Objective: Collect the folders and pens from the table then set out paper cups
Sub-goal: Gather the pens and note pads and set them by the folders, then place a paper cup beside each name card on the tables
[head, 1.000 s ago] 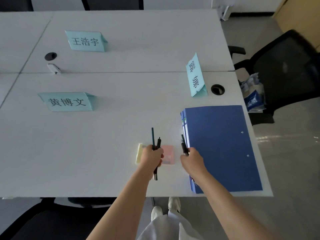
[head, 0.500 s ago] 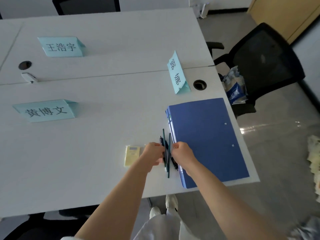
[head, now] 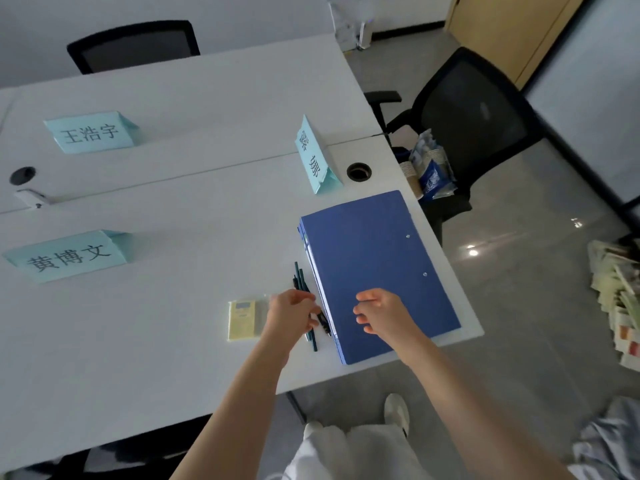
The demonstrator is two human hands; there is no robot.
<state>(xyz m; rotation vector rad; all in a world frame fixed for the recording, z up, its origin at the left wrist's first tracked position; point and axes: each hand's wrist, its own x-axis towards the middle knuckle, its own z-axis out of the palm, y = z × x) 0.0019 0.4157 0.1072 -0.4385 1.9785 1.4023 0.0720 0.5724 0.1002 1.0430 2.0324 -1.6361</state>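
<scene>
A stack of blue folders (head: pixel 374 265) lies at the right end of the white table (head: pixel 138 341), near the front corner. My left hand (head: pixel 292 315) grips a bundle of dark pens (head: pixel 301 282) just left of the stack; their tips stick out above and below the fist. My right hand (head: pixel 379 315) hovers over the top folder's near part, fingers loosely curled and holding nothing. Paper cups (head: pixel 410 169) in a sleeve sit on the seat of a black chair (head: pixel 474 123) past the table's right edge.
Yellow sticky notes (head: pixel 242 319) lie left of my left hand. Three pale blue name cards (head: pixel 91 133) (head: pixel 67 256) (head: pixel 317 157) stand on the table. A cable hole (head: pixel 359 171) is beyond the folders. A blue packet (head: pixel 433 174) is on the chair. Paper stacks (head: pixel 620 296) lie on the floor.
My right hand passed its pen into my left hand's bundle and let go, then moved right over the folders. The view swung to the right.
</scene>
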